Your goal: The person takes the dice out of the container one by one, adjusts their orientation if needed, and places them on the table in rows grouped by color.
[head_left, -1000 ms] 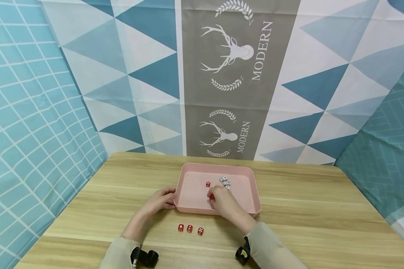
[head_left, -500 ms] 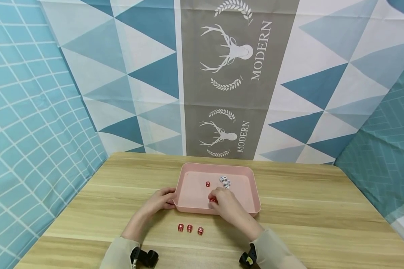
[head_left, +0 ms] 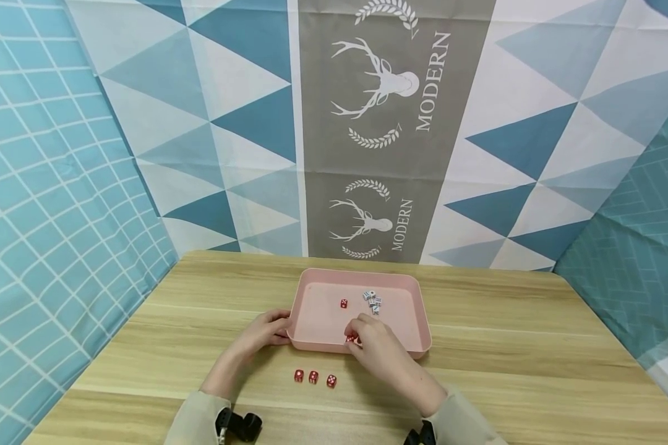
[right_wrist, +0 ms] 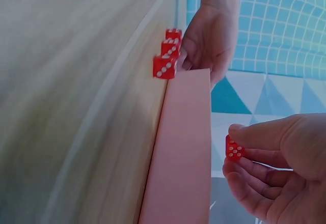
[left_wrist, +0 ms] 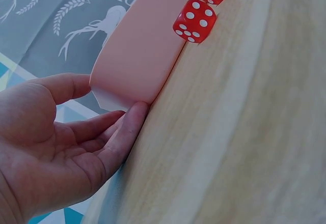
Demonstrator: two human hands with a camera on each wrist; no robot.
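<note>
The right hand (head_left: pixel 380 351) pinches a red die (right_wrist: pixel 235 147) by the near edge of the tray (head_left: pixel 323 347). Three dice (head_left: pixel 313 377) sit in a row on the tabletop (head_left: pixel 506 371), nearer the person and further left. The left hand (head_left: pixel 263 332), loosely bent, touches the tray's near left corner.

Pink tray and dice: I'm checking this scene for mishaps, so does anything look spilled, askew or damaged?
Nothing looks damaged or spilled. The pink tray sits flat, and the three red dice outside it look placed in a row. One small oddity: in the head view, the row's rightmost die sits slightly out of line.
</note>
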